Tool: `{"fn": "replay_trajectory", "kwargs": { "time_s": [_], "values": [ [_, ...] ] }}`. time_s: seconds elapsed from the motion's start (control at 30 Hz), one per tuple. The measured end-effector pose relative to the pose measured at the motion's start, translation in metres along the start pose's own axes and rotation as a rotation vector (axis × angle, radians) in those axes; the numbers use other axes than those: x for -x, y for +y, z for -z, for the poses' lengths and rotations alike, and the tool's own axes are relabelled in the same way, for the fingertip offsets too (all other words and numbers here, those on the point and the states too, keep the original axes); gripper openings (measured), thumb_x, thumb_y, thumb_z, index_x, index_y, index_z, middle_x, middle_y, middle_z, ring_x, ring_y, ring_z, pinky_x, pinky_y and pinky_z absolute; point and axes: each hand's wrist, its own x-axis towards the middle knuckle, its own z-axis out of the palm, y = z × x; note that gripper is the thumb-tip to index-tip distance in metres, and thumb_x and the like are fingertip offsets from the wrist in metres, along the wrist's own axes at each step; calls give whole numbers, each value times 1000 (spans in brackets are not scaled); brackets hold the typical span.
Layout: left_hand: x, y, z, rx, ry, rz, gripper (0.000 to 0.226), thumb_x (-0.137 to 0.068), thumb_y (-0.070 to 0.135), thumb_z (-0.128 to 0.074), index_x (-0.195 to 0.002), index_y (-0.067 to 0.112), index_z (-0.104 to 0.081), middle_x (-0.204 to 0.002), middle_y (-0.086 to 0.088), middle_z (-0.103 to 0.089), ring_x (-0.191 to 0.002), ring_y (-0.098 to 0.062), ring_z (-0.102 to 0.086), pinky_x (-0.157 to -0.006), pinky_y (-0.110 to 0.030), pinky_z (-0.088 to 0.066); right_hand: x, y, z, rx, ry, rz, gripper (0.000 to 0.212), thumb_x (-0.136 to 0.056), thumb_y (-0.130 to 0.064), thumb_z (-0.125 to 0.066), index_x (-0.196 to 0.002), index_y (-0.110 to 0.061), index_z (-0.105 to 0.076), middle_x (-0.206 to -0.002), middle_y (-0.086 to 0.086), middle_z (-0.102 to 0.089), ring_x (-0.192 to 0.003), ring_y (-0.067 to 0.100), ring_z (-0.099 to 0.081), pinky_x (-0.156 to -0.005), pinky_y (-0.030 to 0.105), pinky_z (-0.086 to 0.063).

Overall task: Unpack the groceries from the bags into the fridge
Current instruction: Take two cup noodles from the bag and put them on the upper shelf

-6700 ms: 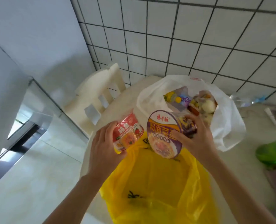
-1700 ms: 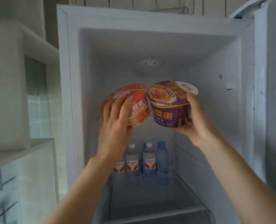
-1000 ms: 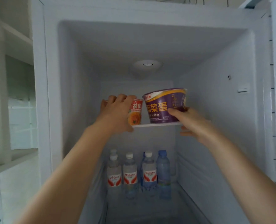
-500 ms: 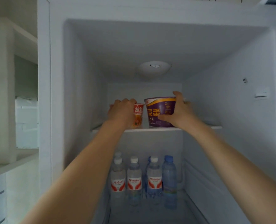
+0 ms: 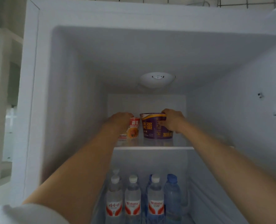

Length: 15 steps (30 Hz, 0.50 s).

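Both arms reach deep into the open white fridge (image 5: 66,88). A red noodle cup (image 5: 134,129) stands upright on the glass upper shelf (image 5: 153,147), and my left hand (image 5: 119,122) wraps its left side. Right beside it stands a larger purple noodle bowl (image 5: 151,126), also upright on the shelf. My right hand (image 5: 172,122) grips that bowl at its right rim and side. The two containers nearly touch. The grocery bags are out of view.
Several water bottles (image 5: 132,201) with white and blue caps stand on the level below the shelf. A round lamp (image 5: 157,80) sits in the fridge ceiling. White shelving (image 5: 3,101) stands left of the fridge. The shelf has bare room right of the bowl.
Both hands have pushed the cup and the bowl further back along the upper shelf, and my head has moved closer to the fridge. Both containers rest on the shelf.
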Motion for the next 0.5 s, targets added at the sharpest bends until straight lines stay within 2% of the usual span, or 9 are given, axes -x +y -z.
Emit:
{"fn": "replay_trajectory", "kwargs": {
  "time_s": [0.1, 0.23, 0.4, 0.47, 0.5],
  "values": [
    [-10, -4, -7, -1, -13, -3, 34, -96, 20, -51, -130, 23, -55, -130, -9, -60, -116, -29, -57, -96, -38, -47, -9, -1, -3, 34, -37, -8, 44, -93, -35, -57, -130, -15, -48, -124, 13, -57, -96, 26, -55, -53, 27, -44],
    [-18, -11, -3, 59, -56, -24, 34, -96, 22, -53, -131, 22, -55, -132, -8, -59, -118, -28, -55, -95, -32, -46, -21, -1, -8, 74, -44, -20, 45, -93, -34, -57, -132, -13, -47, -127, 14, -55, -109, 31, -55, -61, 32, -47],
    [-18, -13, -6, 96, -56, -23, 35, -97, 24, -52, -132, 22, -54, -133, -8, -57, -118, -28, -54, -95, -33, -46, -25, 1, -12, 50, -62, -27, 47, -93, -34, -57, -134, -15, -43, -128, 15, -54, -107, 30, -55, -56, 28, -44],
    [-19, -12, -8, 87, -37, 3, 35, -97, 24, -51, -132, 26, -54, -132, -6, -58, -116, -27, -55, -93, -35, -47, -22, 4, -13, 8, -78, -30, 61, -92, -35, -58, -145, -19, -29, -134, 16, -51, -110, 31, -55, -62, 29, -46],
    [-18, -13, -9, 62, -21, 25, 36, -97, 25, -51, -133, 28, -52, -133, -5, -57, -116, -27, -56, -93, -36, -48, -19, 6, -13, -22, -94, -37, 76, -91, -35, -60, -151, -21, -15, -138, 15, -47, -113, 32, -54, -67, 30, -46]
  ]
}}
